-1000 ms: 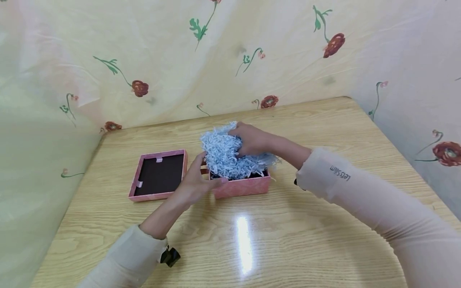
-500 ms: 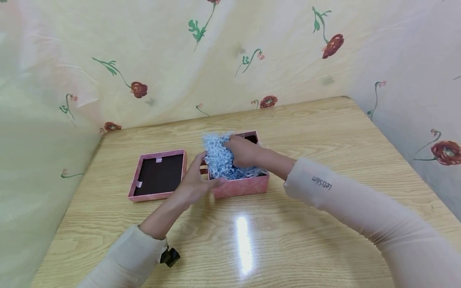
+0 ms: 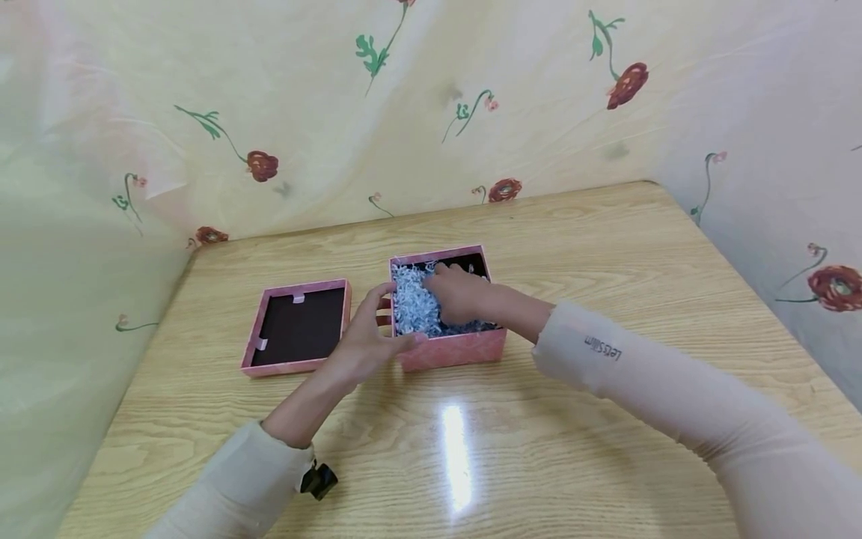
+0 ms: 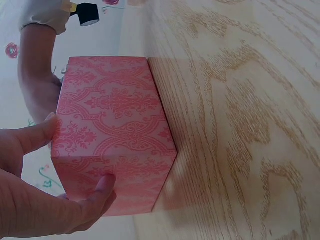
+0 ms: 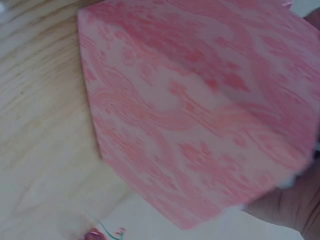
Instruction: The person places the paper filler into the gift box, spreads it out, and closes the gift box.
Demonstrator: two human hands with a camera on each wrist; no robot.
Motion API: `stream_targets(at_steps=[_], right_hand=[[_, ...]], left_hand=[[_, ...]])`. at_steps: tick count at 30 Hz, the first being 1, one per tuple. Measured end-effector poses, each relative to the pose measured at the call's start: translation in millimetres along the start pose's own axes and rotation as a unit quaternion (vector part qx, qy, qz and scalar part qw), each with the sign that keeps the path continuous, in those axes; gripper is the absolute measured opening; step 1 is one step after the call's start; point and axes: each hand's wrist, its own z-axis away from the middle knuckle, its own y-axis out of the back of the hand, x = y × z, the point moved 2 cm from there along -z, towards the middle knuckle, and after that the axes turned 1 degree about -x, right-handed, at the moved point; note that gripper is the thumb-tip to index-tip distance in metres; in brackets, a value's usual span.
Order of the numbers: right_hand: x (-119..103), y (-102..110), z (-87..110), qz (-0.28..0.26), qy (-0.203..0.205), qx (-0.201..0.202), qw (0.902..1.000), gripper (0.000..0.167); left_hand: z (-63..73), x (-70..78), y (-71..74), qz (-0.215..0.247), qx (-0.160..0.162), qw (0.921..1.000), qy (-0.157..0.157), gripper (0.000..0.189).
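A pink patterned box stands on the table with its top uncovered. Light blue shredded paper fills its left part, below the rim. My left hand grips the box's near left corner, thumb at the front rim and fingers along the left side; the left wrist view shows this hand against the patterned wall. Inside the box, my right hand touches the shredded paper with bent fingers, its fingertips hidden. In the right wrist view the box wall covers most of this hand.
Left of the box lies its pink lid, inside up, with a black lining and small white tabs. The wooden table meets a flowered cloth behind it and at the sides.
The shredded paper, heaped above the rim earlier, has gone down into the box. My right hand has moved lower with it, uncovering the back rim. The left hand has stayed at the corner.
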Motion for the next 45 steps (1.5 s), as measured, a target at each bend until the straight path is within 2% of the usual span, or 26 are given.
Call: stream_targets(at_steps=[3,6,9,12,17,23,28,32,39,45], right_hand=[[-3.4,7.4,8.6,0.006,0.011,0.020,0.9997,0.063],[-5.5,11.2,17.2,0.002,0.042,0.034,0.9986,0.071],[-5.5,9.0,23.5,0.003,0.077,0.017,0.9969,0.076],[-3.8,3.5,26.9,0.005,0.101,-0.023,0.9946,0.073],[1.4,-4.1,23.4,0.004,0.102,-0.074,0.9920,0.063],[3.9,-10.9,13.2,-0.007,0.080,-0.119,0.9897,0.059],[2.4,-13.9,8.0,-0.008,0.066,-0.138,0.9882,0.059],[1.8,-9.2,10.3,0.001,0.069,-0.126,0.9896,0.060],[0.0,10.4,27.4,0.019,0.075,-0.081,0.9937,0.063],[-1.7,24.8,38.8,0.008,0.085,-0.036,0.9957,0.068]], left_hand=[[0.2,0.0,-0.3,0.001,-0.001,1.0000,0.002,0.085],[0.1,-0.6,-0.7,0.003,-0.007,1.0000,-0.006,0.085],[0.3,-1.6,-0.6,0.001,-0.010,0.9999,-0.008,0.086],[0.9,-2.7,0.0,-0.003,-0.011,0.9999,-0.007,0.086],[0.4,-4.0,-0.3,-0.005,-0.009,0.9999,-0.007,0.085],[0.9,-4.1,-1.2,-0.006,-0.005,0.9999,-0.009,0.087],[0.5,-4.1,-1.1,-0.008,-0.002,0.9999,-0.007,0.087],[0.4,-3.9,-1.2,-0.007,-0.002,1.0000,-0.005,0.086],[1.7,-2.1,-1.4,-0.004,-0.006,1.0000,-0.004,0.087],[2.4,-0.9,-1.0,-0.015,-0.005,0.9999,0.004,0.087]])
